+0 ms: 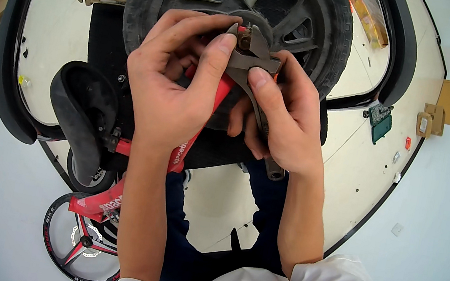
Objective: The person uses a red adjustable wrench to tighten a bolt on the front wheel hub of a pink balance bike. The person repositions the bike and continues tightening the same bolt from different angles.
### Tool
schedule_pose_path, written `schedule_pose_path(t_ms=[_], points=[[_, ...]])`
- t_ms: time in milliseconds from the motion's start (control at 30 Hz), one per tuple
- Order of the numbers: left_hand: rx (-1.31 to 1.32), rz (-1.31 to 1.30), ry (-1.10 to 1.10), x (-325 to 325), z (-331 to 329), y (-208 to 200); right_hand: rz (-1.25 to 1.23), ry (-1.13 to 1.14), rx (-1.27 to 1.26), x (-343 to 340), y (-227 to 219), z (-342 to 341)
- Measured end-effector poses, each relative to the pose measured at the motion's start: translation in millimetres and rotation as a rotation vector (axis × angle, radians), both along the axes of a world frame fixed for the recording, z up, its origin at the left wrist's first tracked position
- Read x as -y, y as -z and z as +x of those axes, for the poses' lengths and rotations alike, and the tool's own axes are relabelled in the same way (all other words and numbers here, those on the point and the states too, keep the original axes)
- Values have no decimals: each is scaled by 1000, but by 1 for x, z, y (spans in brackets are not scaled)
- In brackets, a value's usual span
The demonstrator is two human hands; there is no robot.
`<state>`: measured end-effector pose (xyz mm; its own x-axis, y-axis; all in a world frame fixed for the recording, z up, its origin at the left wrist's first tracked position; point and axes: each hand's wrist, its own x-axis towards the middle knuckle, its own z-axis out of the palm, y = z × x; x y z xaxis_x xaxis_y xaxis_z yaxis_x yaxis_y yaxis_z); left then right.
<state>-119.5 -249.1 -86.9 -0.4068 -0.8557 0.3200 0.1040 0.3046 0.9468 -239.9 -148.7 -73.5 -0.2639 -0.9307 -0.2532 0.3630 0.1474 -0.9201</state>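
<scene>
An adjustable wrench (pixel 255 86) of grey metal has its jaws around a small rusty nut (pixel 245 40) at the hub of a black spoked wheel (pixel 338 46). My right hand (pixel 290 113) wraps its handle, thumb pressed just below the head. My left hand (pixel 182 76) is closed, with thumb and index fingertips pinching the wrench's left jaw beside the nut. Its other fingers curl out of sight behind the palm. A red bike frame (pixel 217 100) runs from the hub down under my left wrist.
The wheel rests on a black chair seat (pixel 107 41) between curved armrests (pixel 400 51). At left are a black saddle (pixel 79 115) and a red-spoked wheel (pixel 85 241). Cardboard boxes (pixel 433 120) and a green case (pixel 380 126) lie on the floor at right.
</scene>
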Motion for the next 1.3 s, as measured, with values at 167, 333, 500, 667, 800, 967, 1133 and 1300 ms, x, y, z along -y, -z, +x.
schedule_pose_path(t_ms=[167, 333, 500, 667, 800, 967, 1133, 1300], points=[[7, -14, -3, 1, 0, 0, -28, 65, -73, 0, 1, 6], [10, -12, 3, 2, 0, 0, -29, 70, -54, 0, -1, 8], [-49, 63, 80, 2, -1, 0, -5, 46, 31, 0, 2, 7], [3, 118, 95, 0, 0, -3, -36, 105, 92, -2, -3, 13], [8, 164, 88, 0, 0, -6, -73, 88, 218, -3, -3, 10], [-55, 187, 103, 0, -1, -6, -39, 58, 103, -3, 0, 8], [-40, 194, 86, -2, -2, -8, -98, 104, -66, 1, 8, 14], [7, 154, 55, -1, -4, -9, -65, 84, 5, 5, 9, 14]])
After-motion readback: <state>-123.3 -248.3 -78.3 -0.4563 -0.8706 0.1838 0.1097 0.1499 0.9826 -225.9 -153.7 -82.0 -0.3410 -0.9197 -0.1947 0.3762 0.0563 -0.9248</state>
